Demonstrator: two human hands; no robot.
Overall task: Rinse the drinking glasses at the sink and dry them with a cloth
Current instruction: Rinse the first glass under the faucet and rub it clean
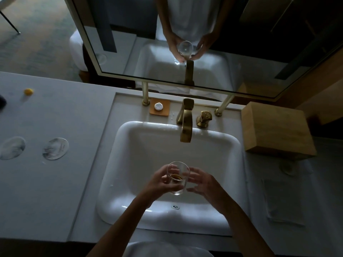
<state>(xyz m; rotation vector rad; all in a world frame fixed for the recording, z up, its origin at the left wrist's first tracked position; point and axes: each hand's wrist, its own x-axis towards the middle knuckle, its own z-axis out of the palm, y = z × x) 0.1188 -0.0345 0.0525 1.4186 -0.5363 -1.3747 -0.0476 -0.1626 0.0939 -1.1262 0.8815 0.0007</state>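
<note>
Glass [177, 178] lower centre, over sink [213, 145] | we are gripping it with left hand [163, 182]; right hand [202, 182] open, empty | we are keeping it low beneath tap [186, 127].

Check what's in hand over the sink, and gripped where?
A clear drinking glass, upright over the white sink basin. The left hand wraps its side wall; the right hand hovers open beside it, contact unclear.

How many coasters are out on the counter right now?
3. Two round marbled coasters lie left of the sink, one near the frame edge and one beside it. A third, dim, sits right of the sink below the wooden box. More may be out of frame.
</note>
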